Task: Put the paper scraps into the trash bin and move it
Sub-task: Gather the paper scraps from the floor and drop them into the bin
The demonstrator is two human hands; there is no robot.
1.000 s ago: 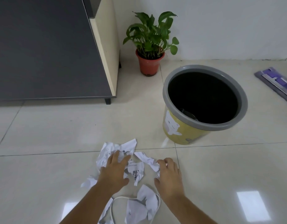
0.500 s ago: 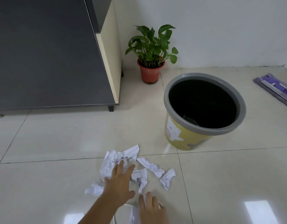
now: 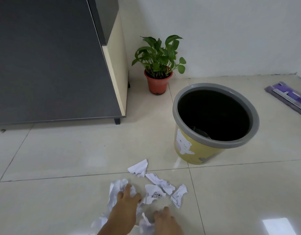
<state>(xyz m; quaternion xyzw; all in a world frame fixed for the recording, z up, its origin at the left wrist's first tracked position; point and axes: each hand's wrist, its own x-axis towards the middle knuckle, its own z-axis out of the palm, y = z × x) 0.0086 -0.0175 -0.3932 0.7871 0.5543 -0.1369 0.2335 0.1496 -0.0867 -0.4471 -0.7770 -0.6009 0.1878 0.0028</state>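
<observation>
Several crumpled white paper scraps (image 3: 154, 194) lie scattered on the tiled floor near the bottom of the view. My left hand (image 3: 124, 211) rests flat on the leftmost scraps with its fingers spread. My right hand (image 3: 165, 221) lies beside it at the lower edge, fingers on another scrap (image 3: 146, 224). Neither hand has lifted any paper. The trash bin (image 3: 187, 146), yellow with a grey rim and a cartoon picture, stands upright to the upper right of the scraps, its dark inside showing.
A potted green plant (image 3: 158, 68) in a red-brown pot stands against the wall behind the bin. A dark grey cabinet (image 3: 49, 61) on short legs fills the upper left. A purple flat mop head (image 3: 288, 97) lies at the right edge.
The view has tilted up and pulled back. My right hand has slid from the right scraps down toward me; my left hand has dragged scraps nearer, leaving one scrap farther off.
</observation>
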